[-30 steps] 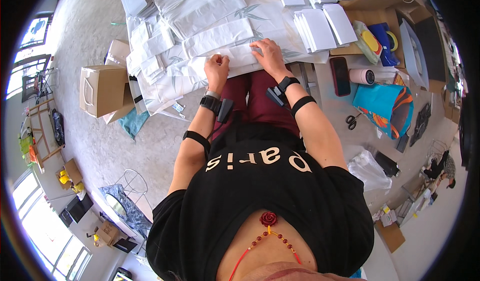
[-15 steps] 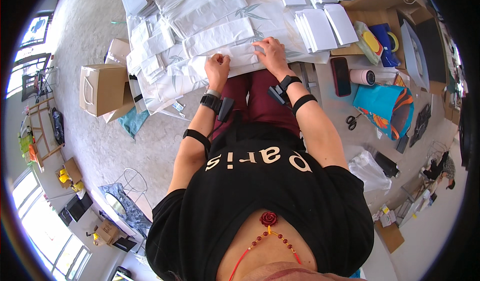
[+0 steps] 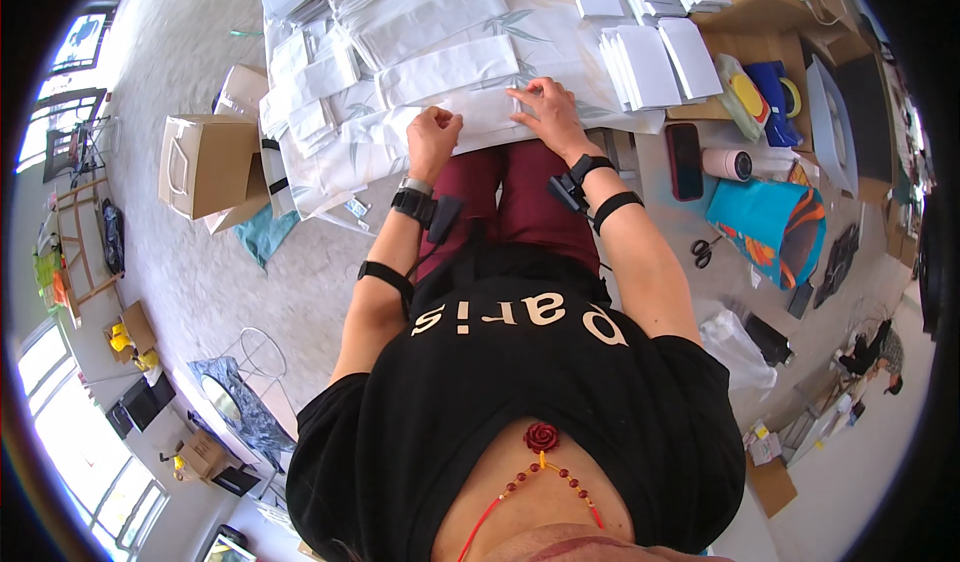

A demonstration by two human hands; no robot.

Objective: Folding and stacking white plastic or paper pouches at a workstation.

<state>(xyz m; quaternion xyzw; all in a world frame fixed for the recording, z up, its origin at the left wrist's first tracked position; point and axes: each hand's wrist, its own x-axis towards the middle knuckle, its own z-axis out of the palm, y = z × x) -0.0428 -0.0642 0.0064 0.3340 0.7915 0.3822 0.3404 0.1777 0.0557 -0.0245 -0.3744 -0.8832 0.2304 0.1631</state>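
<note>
At the table's near edge a thin white strip (image 3: 482, 110), like a flat paper or plastic sleeve, lies before my hands. My left hand (image 3: 434, 142) is closed over its left part with fingers curled together; what sits in the fingertips is hidden. My right hand (image 3: 548, 117) grips the strip's right part, index finger on the far side and thumb on the near side. Just beyond lies another flat white sleeve (image 3: 448, 70). A thick pile of white sleeves (image 3: 425, 7) stands farther back, and smaller white stacks (image 3: 312, 82) sit to the left.
Stacks of white cards (image 3: 640, 67) are at the right of the patterned tablecloth (image 3: 560, 47). Farther right are a dark phone (image 3: 684, 162), a pink bottle (image 3: 727, 165), a blue bag (image 3: 768, 224) and scissors (image 3: 703, 252). A cardboard box (image 3: 207, 167) stands left.
My right thumb and index finger have spread slightly apart at the strip. My left hand stays curled at nearly the same place. The view has shifted a little.
</note>
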